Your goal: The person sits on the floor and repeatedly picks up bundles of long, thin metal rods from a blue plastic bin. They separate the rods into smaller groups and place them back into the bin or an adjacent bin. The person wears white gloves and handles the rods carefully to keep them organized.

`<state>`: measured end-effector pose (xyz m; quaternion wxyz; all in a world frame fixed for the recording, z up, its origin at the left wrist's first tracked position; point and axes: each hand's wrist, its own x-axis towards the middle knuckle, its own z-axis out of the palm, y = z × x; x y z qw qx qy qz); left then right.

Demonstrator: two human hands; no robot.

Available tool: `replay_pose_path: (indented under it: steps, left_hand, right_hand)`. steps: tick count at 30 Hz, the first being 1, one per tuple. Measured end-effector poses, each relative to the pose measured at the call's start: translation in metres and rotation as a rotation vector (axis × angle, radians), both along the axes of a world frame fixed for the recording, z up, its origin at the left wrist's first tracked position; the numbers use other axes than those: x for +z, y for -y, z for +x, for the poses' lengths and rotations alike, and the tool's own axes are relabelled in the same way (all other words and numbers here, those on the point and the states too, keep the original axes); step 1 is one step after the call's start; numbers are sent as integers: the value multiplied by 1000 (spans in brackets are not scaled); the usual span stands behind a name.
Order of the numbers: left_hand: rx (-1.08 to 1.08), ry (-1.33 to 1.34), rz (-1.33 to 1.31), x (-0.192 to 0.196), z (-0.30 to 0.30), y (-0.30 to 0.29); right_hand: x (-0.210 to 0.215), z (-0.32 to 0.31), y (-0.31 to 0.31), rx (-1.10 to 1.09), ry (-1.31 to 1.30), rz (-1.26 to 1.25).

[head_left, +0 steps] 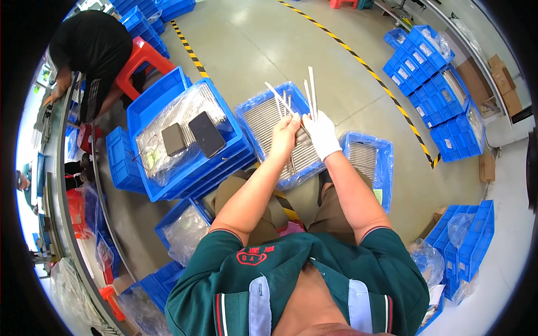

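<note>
The person's bare left hand (286, 130) pinched several slim, straight, silvery rods (274, 94) between thumb and curled fingers, their ends fanning out at differing angles on the far side. The right hand (323, 136), in a white, close-fitting fabric glove, had its fingers closed around a few slender, whitish rods (312, 89) that stood out past the knuckles, angled away from the body. The hands were side by side, and how many rods each gripped could not be told.

Both bunches were above a rectangular blue plastic tub (246, 105), lined with crinkled, clear film and filled with parallel rods (263, 119) whose packed rows made a ribbed, dull-grey surface. Just to the right and nearer was a smaller blue plastic tub (387, 162), likewise lined, holding a tight layer of similar rods.

To the left rose a stack of deep, stiff-walled blue crates (237, 147). In the top one, glossy, wrinkled plastic sheeting (162, 126) covered more rods, and on it rested a black, glass-fronted smartphone (207, 134) and a small, dark, round-cornered flat object (174, 139). Farther left, a co-worker in black (92, 39) bent forward beside a smooth red plastic stool (143, 59). Black-and-yellow striped tape (361, 56) crossed the shiny grey floor (263, 39).
</note>
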<state>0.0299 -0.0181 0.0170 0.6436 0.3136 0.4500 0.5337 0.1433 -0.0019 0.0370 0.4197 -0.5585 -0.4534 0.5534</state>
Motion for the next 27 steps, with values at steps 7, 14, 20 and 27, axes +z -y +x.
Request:
replay_pose_path:
  steps: [7, 14, 20, 27]
  left_hand:
    - [-297, -333, 87, -13, -3, 5]
    - [-616, -100, -145, -3, 7, 19]
    - [-580, 353, -169, -13, -12, 12]
    - [-549, 608, -95, -11, -20, -4]
  right_hand:
    - [-7, 21, -31, -15, 160, 139]
    - [-30, 44, -66, -258, 352, 343]
    - [-21, 88, -79, -385, -153, 43]
    - [-16, 31, -37, 12, -175, -70]
